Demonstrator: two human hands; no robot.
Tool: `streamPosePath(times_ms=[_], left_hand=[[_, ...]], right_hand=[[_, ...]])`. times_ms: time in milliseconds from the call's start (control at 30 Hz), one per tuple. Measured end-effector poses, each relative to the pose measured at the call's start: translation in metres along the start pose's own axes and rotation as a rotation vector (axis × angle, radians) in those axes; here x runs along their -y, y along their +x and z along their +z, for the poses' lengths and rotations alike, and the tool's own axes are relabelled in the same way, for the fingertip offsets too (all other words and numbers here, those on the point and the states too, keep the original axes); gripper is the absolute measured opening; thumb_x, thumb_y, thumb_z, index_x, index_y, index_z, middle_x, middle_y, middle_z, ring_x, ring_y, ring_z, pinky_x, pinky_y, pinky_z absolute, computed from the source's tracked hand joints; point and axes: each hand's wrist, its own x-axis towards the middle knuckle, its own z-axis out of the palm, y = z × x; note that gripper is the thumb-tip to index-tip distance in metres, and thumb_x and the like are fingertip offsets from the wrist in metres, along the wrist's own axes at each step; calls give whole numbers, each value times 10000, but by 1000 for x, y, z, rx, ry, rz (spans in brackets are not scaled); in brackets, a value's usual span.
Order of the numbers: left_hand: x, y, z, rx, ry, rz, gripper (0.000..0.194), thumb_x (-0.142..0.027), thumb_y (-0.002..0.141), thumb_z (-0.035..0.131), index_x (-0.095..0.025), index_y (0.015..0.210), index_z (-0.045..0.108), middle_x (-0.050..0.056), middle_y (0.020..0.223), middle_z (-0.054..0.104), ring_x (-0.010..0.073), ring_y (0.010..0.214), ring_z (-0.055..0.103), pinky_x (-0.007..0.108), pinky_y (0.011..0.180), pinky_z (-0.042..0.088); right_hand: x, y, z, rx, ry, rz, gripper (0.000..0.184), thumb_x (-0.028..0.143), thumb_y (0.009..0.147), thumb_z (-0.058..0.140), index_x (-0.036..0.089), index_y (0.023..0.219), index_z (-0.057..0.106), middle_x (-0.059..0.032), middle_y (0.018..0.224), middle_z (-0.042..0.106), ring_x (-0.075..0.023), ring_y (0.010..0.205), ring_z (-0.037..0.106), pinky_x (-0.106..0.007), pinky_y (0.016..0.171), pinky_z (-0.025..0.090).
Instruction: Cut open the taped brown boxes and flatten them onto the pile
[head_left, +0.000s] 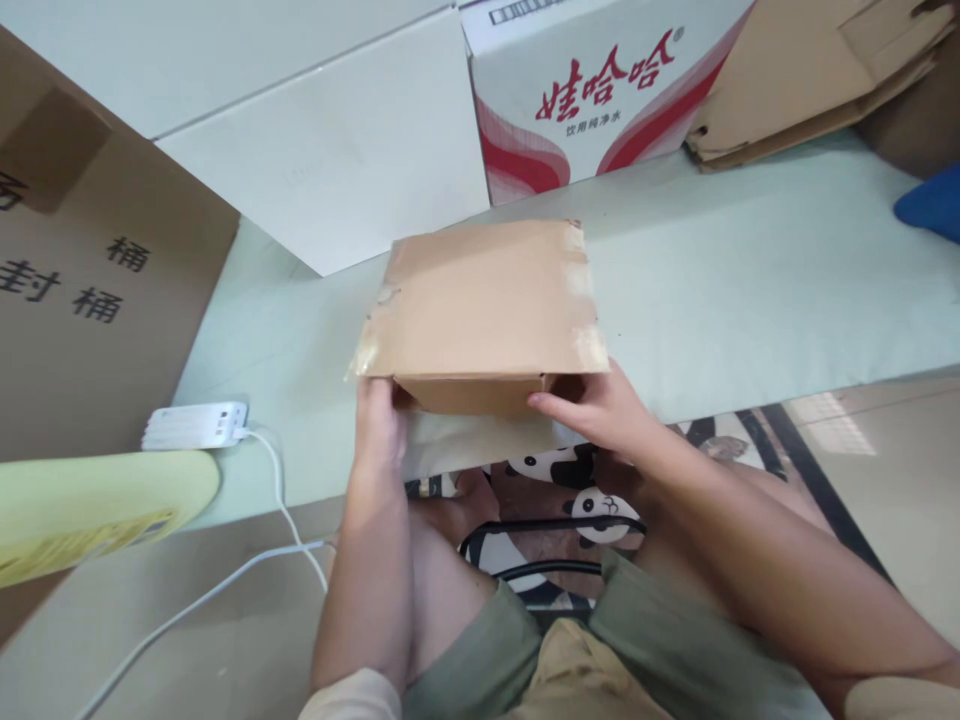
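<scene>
Head view: cardboard box (491, 300), near corners held by left hand (380, 418) and right hand (596, 405); contents hidden.

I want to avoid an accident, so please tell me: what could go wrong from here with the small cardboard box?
The small cardboard box sits close to the near edge of the table; a pull might tip it towards the lap.

Its top has worn, ragged side edges, which may tear near the left hand and right hand.

The white cable hangs over the edge beside the left forearm; snagging it could drag the power bank.
</scene>
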Motion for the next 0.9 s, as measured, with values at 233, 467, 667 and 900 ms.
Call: streamPosePath(times_ms=[233, 467, 667, 900], left_hand=[[-1, -7, 0, 209, 255, 181, 523, -612, 790, 812, -234, 1141, 725, 111, 1306, 708, 338, 1533, 427, 446, 1297, 289], [0, -7, 1, 182, 180, 235, 574, -674, 725, 835, -238, 1065, 683, 56, 998, 679, 279, 1095, 656, 368, 1010, 495], [-1, -6, -2, 16, 138, 299, 675, -658, 665, 891, -254, 1149, 649, -13, 822, 580, 181, 799, 614, 282, 763, 492], [-15, -5, -3, -56, -92, 153, 268, -449, 695, 723, -200, 791, 695, -1, 613, 634, 141, 514, 578, 229, 485, 418]], right_hand=[[-4, 8, -8, -247, -229, 64, 510, 531, 755, 766, 217, 1134, 635, -94, 928, 738, -279, 796, 675, -447, 711, 582], [-4, 9, -10, -296, -215, 86, 462, 545, 753, 759, 218, 1053, 629, -86, 904, 731, -252, 748, 651, -392, 622, 543], [-4, 10, -9, -358, -167, 55, 370, 529, 796, 725, 230, 999, 642, -60, 875, 731, -240, 765, 654, -372, 647, 549], [-8, 10, -12, -358, 75, 99, 458, 671, 941, 451, 251, 789, 552, -66, 798, 648, -289, 880, 677, -424, 777, 581]])
